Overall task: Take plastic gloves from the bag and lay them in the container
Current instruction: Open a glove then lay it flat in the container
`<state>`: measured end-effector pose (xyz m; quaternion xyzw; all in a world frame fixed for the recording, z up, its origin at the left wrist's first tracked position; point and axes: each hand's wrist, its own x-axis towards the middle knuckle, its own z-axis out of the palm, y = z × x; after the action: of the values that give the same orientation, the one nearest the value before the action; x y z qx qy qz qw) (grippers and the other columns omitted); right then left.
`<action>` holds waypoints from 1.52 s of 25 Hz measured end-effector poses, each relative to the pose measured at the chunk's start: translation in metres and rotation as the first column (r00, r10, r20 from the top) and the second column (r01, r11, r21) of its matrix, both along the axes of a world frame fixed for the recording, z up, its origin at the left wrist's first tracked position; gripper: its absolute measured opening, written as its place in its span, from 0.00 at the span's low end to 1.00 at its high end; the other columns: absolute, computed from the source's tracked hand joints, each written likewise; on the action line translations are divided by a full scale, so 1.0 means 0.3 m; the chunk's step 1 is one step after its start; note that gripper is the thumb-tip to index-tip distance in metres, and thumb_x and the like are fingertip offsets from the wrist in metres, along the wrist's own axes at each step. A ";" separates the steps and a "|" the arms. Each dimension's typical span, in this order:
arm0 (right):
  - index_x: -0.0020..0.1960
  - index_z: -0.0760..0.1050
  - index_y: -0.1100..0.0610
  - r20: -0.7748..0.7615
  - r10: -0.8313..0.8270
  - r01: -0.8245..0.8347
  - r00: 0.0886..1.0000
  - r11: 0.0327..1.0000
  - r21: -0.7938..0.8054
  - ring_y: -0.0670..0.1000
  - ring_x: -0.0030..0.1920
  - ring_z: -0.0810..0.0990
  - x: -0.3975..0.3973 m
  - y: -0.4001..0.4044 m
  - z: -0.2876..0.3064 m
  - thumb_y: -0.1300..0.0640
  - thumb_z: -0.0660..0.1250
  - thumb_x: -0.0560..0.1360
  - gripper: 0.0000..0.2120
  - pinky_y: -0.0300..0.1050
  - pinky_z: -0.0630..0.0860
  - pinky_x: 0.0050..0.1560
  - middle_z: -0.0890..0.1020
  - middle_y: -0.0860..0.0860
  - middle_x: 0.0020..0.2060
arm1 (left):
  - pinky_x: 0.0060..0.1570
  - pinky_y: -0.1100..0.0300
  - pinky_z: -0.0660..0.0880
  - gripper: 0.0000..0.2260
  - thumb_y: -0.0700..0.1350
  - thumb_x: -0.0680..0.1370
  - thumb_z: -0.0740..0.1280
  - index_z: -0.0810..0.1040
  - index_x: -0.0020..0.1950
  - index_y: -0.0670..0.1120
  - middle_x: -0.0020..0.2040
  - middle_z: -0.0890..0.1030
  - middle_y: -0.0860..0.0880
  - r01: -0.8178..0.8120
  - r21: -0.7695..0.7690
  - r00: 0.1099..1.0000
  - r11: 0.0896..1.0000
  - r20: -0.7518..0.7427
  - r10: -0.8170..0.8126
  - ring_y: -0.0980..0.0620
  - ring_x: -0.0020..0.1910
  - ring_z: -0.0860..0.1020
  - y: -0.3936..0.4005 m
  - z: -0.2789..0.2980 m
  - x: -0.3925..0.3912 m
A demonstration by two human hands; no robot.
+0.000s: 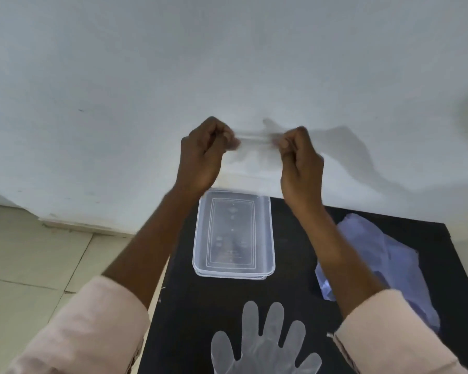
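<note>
Black table [295, 265] by a white wall: I see the container [234, 234] empty and one glove [262, 344] flat near me. Left hand [204, 155] and right hand [299, 157] pinch a second glove [254, 147] taut above the container; bag [384, 263] at right, so laying seems just starting.

- We see a black table [295, 238] against a white wall [227, 63].
- We see pale floor tiles [33, 260] left of the table.

- Clear rectangular plastic container [234, 234], faint white embossed lines
- Translucent whitish plastic glove [262, 344], near
- Pale lavender crumpled plastic bag [389, 260], right
- Matte black tabletop [295, 238]
- Pale pink fabric sleeves [87, 325]
</note>
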<state>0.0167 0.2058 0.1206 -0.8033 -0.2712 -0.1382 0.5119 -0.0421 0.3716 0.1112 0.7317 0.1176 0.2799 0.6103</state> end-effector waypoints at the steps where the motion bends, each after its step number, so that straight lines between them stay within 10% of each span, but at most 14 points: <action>1: 0.43 0.66 0.58 -0.021 0.003 -0.004 1.000 1.000 -0.019 0.46 0.29 0.65 -0.023 -0.007 -0.069 0.66 0.57 0.78 0.07 0.37 0.61 0.31 0.70 0.52 0.28 | 0.48 0.52 0.80 0.05 0.35 0.76 0.61 0.76 0.43 0.38 0.40 0.84 0.42 0.001 0.007 1.000 1.000 -0.028 0.000 0.49 0.44 0.84 -0.009 -0.072 -0.020; 15: 0.49 0.71 0.57 -0.280 0.034 -0.164 0.960 0.874 -0.457 0.49 0.32 0.78 -0.121 -0.042 -0.546 0.56 0.56 0.82 0.07 0.41 0.76 0.35 0.80 0.53 0.36 | 0.30 0.64 0.69 0.06 0.41 0.82 0.58 0.72 0.50 0.42 0.32 0.75 0.47 0.300 0.457 0.863 0.837 -0.503 -0.034 0.53 0.26 0.73 -0.042 -0.494 -0.115; 25: 0.63 0.67 0.58 -0.356 0.117 -0.364 0.927 0.501 -0.785 0.55 0.42 0.78 -0.152 0.002 -0.518 0.56 0.58 0.80 0.13 0.45 0.73 0.41 0.81 0.57 0.50 | 0.58 0.54 0.77 0.18 0.51 0.81 0.61 0.69 0.68 0.45 0.58 0.82 0.45 0.671 0.515 0.570 0.533 -0.819 0.073 0.45 0.53 0.82 -0.099 -0.472 -0.112; 34: 0.68 0.66 0.56 -0.497 0.064 -0.492 0.866 0.289 -0.821 0.57 0.54 0.80 -0.180 0.000 -0.528 0.56 0.62 0.79 0.19 0.51 0.75 0.60 0.80 0.57 0.59 | 0.61 0.52 0.73 0.15 0.51 0.81 0.62 0.75 0.65 0.46 0.57 0.82 0.46 0.837 0.446 0.437 0.318 -0.894 0.103 0.46 0.54 0.81 -0.119 -0.512 -0.143; 38: 0.68 0.66 0.56 -0.516 0.122 -0.522 0.848 0.026 -0.853 0.59 0.61 0.76 -0.182 -0.013 -0.496 0.55 0.61 0.79 0.19 0.62 0.56 0.74 0.79 0.58 0.59 | 0.71 0.43 0.59 0.17 0.53 0.80 0.61 0.74 0.66 0.48 0.61 0.81 0.46 0.926 0.353 0.338 0.131 -0.933 0.126 0.46 0.62 0.77 -0.110 -0.518 -0.152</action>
<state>-0.0378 0.2019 -0.0283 -0.8581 -0.3881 0.3217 -0.0982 -0.0875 0.3385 -0.0442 0.9475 -0.0526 -0.3152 -0.0132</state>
